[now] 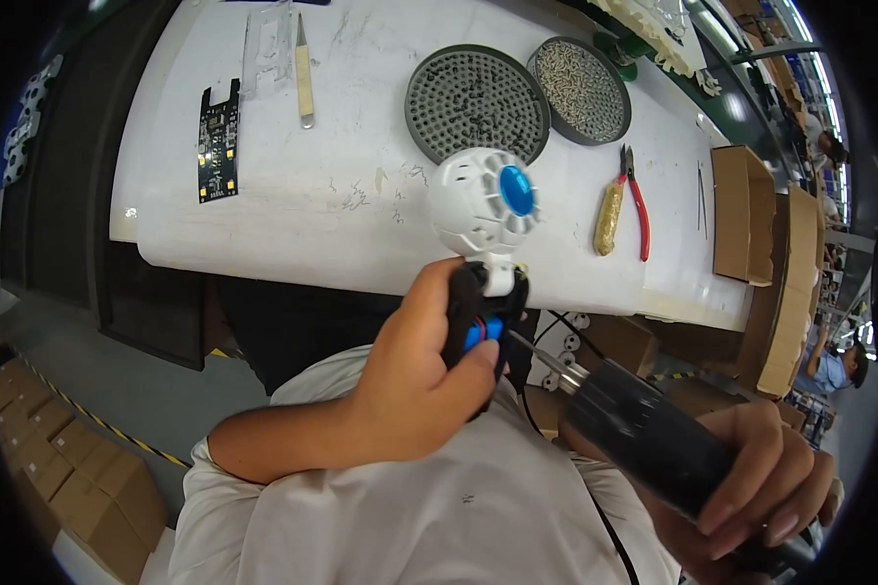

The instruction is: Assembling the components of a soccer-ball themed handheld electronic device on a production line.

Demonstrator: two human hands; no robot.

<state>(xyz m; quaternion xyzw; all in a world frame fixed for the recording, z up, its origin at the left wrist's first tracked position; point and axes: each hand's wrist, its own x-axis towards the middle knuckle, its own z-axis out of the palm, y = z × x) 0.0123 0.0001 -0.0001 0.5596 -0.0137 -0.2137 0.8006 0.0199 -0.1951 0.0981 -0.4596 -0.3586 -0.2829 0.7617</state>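
Left hand (405,380): grips a gadget (480,207) with a white, round head
Right hand (763,473): wraps around a black screwdriver (644,429)
White table (293,224): two round trays (410,109), pliers (641,214)
Gray floor (137,390): brown boxes (98,483)

Matt screwdriver casing (644,429), glossy metal chuck (573,377)

The round head (466,210) of the handheld device is showing white around a glossy blue disc (518,191); its handle (466,289) is showing black with a bright blue part (493,330). The electric screwdriver (644,429) is showing black, its shank (554,364) gleaming silver. Cutting pliers (642,216) are pairing red with mottled yellow. The circuit board (219,136) is mixing black with yellow squares; floor tape (146,442) is displaying yellow-and-black stripes.
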